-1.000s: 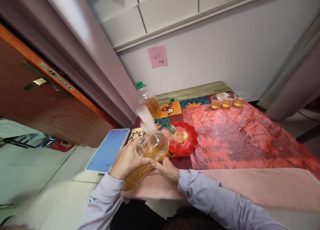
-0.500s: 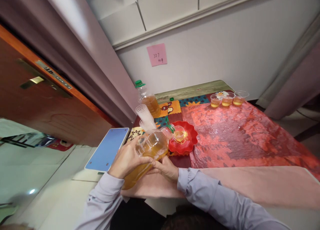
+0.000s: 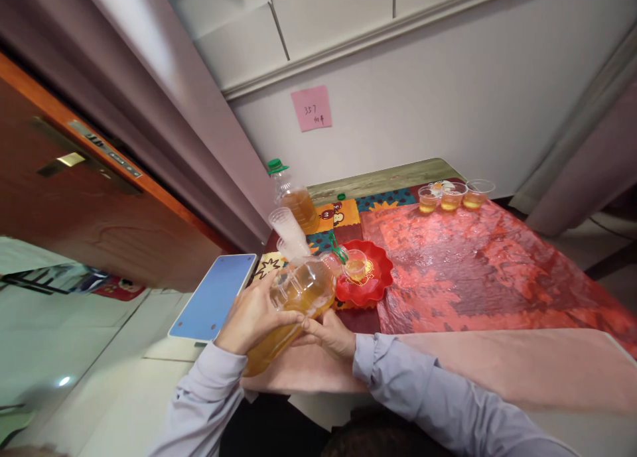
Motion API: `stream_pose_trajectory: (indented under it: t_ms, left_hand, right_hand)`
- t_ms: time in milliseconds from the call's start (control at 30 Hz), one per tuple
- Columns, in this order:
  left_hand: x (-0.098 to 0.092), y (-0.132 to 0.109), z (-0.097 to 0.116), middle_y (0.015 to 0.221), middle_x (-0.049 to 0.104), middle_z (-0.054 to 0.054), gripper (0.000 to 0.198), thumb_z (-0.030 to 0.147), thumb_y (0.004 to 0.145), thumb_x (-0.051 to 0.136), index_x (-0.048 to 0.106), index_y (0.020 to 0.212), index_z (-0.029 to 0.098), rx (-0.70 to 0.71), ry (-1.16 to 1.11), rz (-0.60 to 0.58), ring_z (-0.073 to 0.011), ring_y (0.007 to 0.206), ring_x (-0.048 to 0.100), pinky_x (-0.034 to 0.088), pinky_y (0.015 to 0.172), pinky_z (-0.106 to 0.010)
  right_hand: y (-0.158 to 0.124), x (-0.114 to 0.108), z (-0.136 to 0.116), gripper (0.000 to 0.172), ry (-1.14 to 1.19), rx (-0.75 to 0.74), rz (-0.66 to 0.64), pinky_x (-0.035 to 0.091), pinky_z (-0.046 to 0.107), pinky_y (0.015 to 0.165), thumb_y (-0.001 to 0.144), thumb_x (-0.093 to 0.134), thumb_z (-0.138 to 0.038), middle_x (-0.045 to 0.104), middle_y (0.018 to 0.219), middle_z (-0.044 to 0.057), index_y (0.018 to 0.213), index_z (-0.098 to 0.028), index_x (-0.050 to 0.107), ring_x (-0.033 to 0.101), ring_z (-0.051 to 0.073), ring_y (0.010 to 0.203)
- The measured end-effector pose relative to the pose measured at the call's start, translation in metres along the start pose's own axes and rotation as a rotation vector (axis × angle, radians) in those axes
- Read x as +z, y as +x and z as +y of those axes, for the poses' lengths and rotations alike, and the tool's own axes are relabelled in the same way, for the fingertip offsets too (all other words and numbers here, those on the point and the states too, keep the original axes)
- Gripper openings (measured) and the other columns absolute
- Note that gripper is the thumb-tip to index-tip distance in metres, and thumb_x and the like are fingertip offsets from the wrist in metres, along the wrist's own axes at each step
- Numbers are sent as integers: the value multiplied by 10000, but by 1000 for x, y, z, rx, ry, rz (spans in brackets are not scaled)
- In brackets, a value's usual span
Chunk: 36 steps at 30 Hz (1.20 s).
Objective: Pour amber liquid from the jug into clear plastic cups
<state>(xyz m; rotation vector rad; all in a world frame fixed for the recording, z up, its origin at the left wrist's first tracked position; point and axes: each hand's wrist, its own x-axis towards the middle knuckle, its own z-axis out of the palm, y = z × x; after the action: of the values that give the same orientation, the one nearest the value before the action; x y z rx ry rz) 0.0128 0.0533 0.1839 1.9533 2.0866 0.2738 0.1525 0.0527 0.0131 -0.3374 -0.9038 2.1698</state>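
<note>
Both hands grip a large clear bottle (image 3: pixel 303 291) of amber liquid, tilted so its neck points right. My left hand (image 3: pixel 251 314) wraps its near left side; my right hand (image 3: pixel 331 334) supports it from below on the right. The bottle's mouth, ringed in green, is at a clear plastic cup (image 3: pixel 355 264) with some amber liquid in it. That cup stands in a red scalloped tray (image 3: pixel 383 281). Just behind the held bottle, a stack of clear plastic cups (image 3: pixel 288 231) leans on the table. The fingers under the bottle are partly hidden.
A second bottle (image 3: pixel 298 205) with a green cap stands at the back left, a loose green cap (image 3: pixel 341 196) beside it. Three cups of amber liquid (image 3: pixel 450 200) line the far edge. A blue-topped stool (image 3: pixel 213 294) is left of the patterned table (image 3: pixel 468 271).
Almost nothing differs. The bottle, hands and cup keep the same positions, and the view has shifted very slightly.
</note>
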Motion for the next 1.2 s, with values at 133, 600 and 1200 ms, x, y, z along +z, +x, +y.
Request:
stream_pose_trajectory:
  t_ms: [133, 600, 1200]
  left_hand:
    - [0, 1, 0, 1389, 765, -100, 885, 468, 645, 899, 629, 1466, 277, -11, -2, 1, -367, 1249, 736, 580, 1019, -472]
    - [0, 2, 0, 1373, 774, -101, 902, 488, 633, 904, 639, 1466, 268, -2, 29, 18, -372, 1256, 737, 593, 1025, -472]
    - [51, -26, -51, 1586, 588, -208, 1053, 676, 674, 870, 481, 1520, 185, -39, -275, 264, -378, 1482, 566, 435, 1256, -538]
  right_hand:
    - [0, 0, 0, 852, 2, -5, -1, 627, 606, 1013, 725, 909, -722, 713, 1347, 138, 1360, -245, 601, 732, 340, 1205]
    - [1, -1, 1, 853, 7, -2, 2, 624, 597, 1022, 739, 913, -702, 705, 1373, 142, 1383, -244, 590, 730, 344, 1223]
    - [13, -15, 9, 865, -133, -129, 188, 561, 510, 1096, 580, 1027, -595, 776, 1206, 97, 1255, -220, 638, 749, 309, 1138]
